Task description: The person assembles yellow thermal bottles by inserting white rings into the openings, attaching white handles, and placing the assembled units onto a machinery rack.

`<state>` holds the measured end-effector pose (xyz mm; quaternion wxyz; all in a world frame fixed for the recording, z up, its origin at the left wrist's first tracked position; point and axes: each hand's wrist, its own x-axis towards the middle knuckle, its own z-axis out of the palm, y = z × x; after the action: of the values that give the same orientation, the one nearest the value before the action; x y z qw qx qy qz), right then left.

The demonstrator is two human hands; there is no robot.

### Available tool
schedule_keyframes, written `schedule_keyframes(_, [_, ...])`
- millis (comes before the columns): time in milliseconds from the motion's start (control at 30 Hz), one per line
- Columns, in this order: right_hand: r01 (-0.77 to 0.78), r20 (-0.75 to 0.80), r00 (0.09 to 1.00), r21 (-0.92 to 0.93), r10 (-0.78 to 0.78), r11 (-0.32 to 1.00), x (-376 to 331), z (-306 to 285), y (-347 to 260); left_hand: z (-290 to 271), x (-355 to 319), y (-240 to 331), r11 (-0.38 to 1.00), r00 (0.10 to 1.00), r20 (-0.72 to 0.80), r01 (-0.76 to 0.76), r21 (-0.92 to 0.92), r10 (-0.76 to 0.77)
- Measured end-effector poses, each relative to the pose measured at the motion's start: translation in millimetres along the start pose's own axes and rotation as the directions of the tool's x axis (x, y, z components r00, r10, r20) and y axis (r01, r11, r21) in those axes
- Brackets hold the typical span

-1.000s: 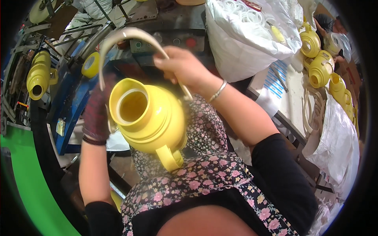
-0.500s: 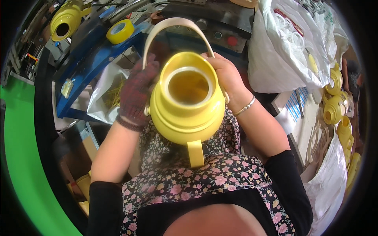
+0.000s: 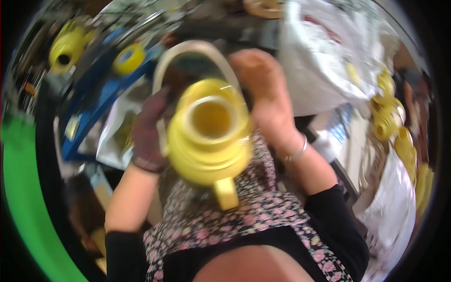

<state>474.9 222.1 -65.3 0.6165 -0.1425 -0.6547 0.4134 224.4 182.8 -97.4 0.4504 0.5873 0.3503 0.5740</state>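
Observation:
A yellow thermos jug, with a wide mouth, a pouring lip and a stubby side grip, is held in front of my apron, its mouth turned up toward me. A cream carrying handle arches over it. My left hand, in a dark red knitted glove, grips the jug's left side beside the foot of that handle; its fingertips are hidden. My right hand, bare and blurred by motion, is raised to the right of the jug, apart from its body, with fingers loosely stretched near the handle.
A roll of yellow tape lies on a blue frame at the left, near another yellow jug. A large white sack of parts stands at the back right. More yellow jugs stand along the right.
My right hand has come off the jug and lifted away to its right. The jug has shifted slightly left and down in view, with my left hand still on it.

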Motion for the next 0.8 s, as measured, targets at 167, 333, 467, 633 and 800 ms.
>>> schedule_keyframes(167, [-0.044,0.003,0.999,-0.398,0.05,0.916,-7.8,15.2,-51.3,16.1,22.4,-1.5,0.885,0.959,0.127,0.284,-0.368,-0.255])
schedule_keyframes(333, [-0.27,-0.568,0.795,-0.02,0.211,0.963,-71.2,-130.8,-86.8,-16.6,-7.1,-67.0,0.525,0.966,0.197,-0.081,0.847,-0.168])
schedule_keyframes(467, [-0.25,-0.864,0.498,-0.233,-0.082,0.94,-213.3,-250.4,-174.1,-22.5,-28.0,-61.7,0.782,0.94,0.027,0.268,0.562,-0.341])
schedule_keyframes(633, [0.311,-0.836,0.523,0.37,0.167,0.875,-259.0,-299.6,-196.8,-43.3,-48.4,-84.6,0.861,0.846,-0.213,0.507,0.036,-0.489])
schedule_keyframes(800, [0.219,-0.998,0.005,0.068,0.068,0.973,-147.0,-379.2,-211.2,-48.5,-60.6,-46.7,0.876,0.889,-0.258,0.435,0.211,-0.379])
